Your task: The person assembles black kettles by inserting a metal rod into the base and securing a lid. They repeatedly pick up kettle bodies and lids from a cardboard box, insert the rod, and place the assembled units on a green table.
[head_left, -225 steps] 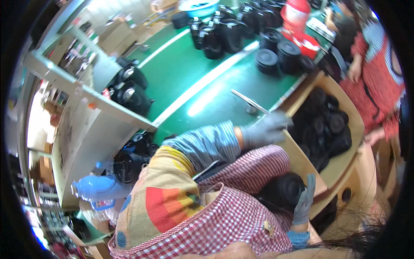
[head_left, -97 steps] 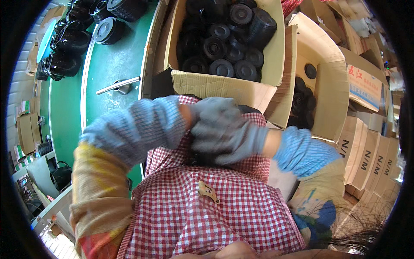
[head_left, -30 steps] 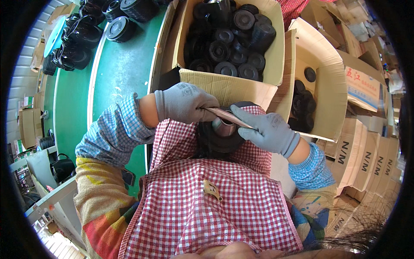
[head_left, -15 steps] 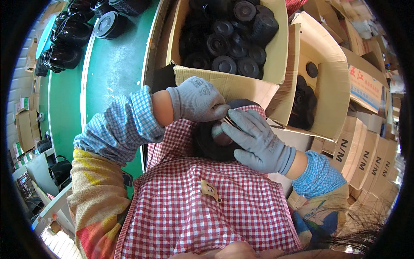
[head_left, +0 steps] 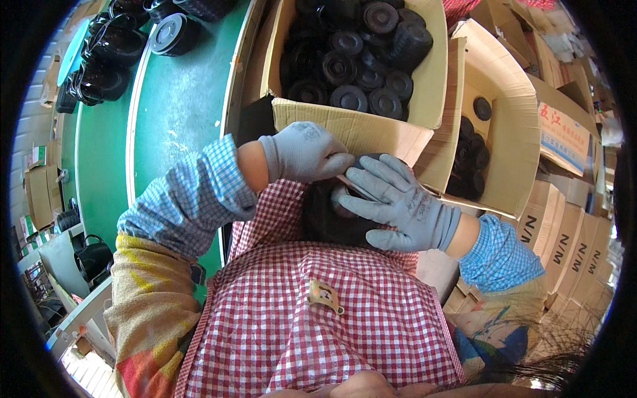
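I saw, from afar, grey gloves (head_left: 419,211), blue-and-white checked sleeve covers (head_left: 196,192), a red-and-white gingham apron (head_left: 265,325) and, by the left edge of the green workbench (head_left: 186,109), glossy black pots (head_left: 103,81).

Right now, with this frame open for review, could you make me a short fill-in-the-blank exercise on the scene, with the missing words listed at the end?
1. The right hand lies over a round part coloured ____.
2. The left hand, its fingers curled, wears a glove coloured ____.
3. The apron is checked in white and ____.
4. The bench with the green top is on the person's ____ side.

Missing words: black; grey; red; left.
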Tool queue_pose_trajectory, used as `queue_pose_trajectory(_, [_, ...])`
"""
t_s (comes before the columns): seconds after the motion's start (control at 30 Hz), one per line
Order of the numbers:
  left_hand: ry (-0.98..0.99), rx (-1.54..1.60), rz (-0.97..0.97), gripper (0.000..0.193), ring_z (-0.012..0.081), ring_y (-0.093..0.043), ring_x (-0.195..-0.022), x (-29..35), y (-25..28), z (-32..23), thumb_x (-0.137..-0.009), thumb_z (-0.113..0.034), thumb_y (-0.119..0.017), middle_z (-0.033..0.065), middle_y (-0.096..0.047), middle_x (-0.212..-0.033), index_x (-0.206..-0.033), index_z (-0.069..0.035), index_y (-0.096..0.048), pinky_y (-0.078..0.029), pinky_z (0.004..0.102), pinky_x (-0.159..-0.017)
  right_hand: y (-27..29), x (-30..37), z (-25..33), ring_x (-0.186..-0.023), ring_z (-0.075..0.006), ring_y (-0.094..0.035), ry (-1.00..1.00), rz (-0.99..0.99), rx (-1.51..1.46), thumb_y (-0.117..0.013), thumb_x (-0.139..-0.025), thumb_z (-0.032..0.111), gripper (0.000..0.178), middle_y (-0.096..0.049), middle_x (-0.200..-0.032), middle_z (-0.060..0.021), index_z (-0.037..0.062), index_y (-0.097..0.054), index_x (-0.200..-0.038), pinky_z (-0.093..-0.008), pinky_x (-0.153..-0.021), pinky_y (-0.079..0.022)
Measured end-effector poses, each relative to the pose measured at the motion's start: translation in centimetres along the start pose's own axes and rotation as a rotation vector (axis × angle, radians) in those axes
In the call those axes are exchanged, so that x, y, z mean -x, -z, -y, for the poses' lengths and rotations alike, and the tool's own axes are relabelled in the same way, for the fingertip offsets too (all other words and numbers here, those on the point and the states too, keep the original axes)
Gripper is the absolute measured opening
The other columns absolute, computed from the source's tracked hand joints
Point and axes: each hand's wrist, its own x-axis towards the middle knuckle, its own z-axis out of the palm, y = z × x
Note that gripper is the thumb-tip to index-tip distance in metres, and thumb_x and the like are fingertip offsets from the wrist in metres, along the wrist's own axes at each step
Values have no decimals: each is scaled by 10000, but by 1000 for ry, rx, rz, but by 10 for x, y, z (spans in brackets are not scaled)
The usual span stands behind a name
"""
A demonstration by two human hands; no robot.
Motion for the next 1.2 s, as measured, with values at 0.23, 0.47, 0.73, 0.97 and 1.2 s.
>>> queue_pose_trajectory(0.23, [-99, 245, 46, 398, 306, -701, -744, -66, -14, 8, -972, -379, -545, 145, -703, -772, -923, -33, -735, -540, 407, -713, -17, -49, 57, -1506, -473, -196, -37, -199, -362, -407, -890, 816, 1028, -198, -1653, -234, 119, -213, -1620, -603, -1221, -78])
queue_pose_trajectory(0.47, [-405, -105, -907, 386, 277, -656, -1020, 7, -30, 14, -953, -340, -641, 176, -616, -1226, -1211, -55, -653, -526, 425, -877, -19, -35, 22, -1556, -326, -155, 13, -370, -1292, -231, -976, 753, 958, -78, -1697, -174, 125, 61, -1636, -452, -1241, -147])
queue_pose_trajectory(0.73, [-714, -19, -485, 244, 213, -610, -843, 30, -82, -94, -874, -396, -734, 1, -645, -875, -899, -159, -685, -461, 415, -865, -8, -39, 15, -1529, -284, -254, -12, -222, -1456, -232, -923, 825, 1002, -207, -1678, -144, 142, -108, -1646, -441, -1252, -121])
queue_pose_trajectory(0.97, [-729, 109, -495, 214, 233, -600, -770, 15, -80, -83, -876, -370, -700, 8, -612, -783, -875, -162, -650, -476, 398, -807, -20, -80, -69, -1021, -339, -613, 128, -356, -347, -437, -1051, 430, 453, -685, -1049, -118, 79, -677, -1207, -468, -1107, -356])
queue_pose_trajectory(1.2, [-807, 1128, -346, 179, 285, -653, -790, 43, -46, -28, -966, -137, -669, 134, -702, -893, -846, -13, -717, -495, 475, -871, -7, -1, -3, -786, -285, -656, -307, -359, 108, -629, -857, 647, 586, -688, -868, -89, 131, -705, -1124, -412, -723, -505])
